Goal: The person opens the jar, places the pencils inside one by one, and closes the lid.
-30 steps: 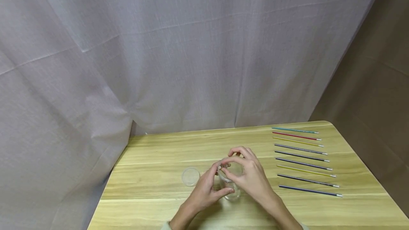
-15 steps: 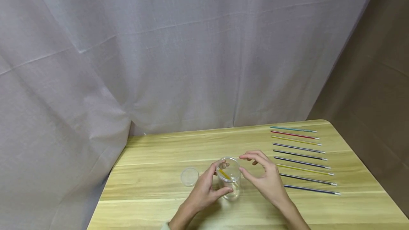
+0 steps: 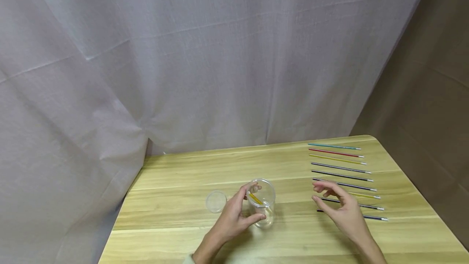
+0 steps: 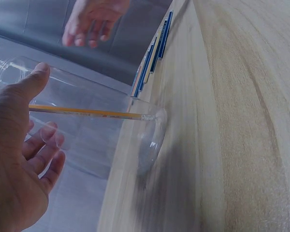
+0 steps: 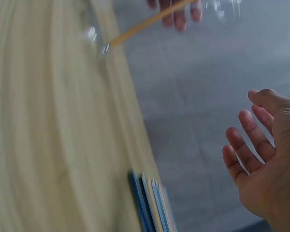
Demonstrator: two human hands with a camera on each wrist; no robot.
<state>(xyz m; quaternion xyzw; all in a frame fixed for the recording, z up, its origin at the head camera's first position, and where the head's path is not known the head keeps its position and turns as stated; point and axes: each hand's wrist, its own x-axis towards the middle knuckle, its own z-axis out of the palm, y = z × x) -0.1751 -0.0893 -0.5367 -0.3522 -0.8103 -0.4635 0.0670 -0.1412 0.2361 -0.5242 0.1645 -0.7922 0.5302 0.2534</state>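
Note:
A clear plastic jar stands on the table, and my left hand grips its side with thumb and fingers. Inside it leans a yellow pencil, its eraser end down at the jar's bottom. My right hand hovers over the near end of the row of pencils on the right, fingers loosely bent and holding nothing. Under that hand lie dark pencils and a yellow pencil, partly hidden by it.
A round clear lid lies on the wooden table left of the jar. Further back in the row are a green pencil, a red pencil and several others, white ends to the right. A grey curtain hangs behind the table.
My right hand has let go of the yellow pencil at the jar's mouth and moved right, over the pencil row. The pencil now leans inside the jar; my left hand stays on the jar.

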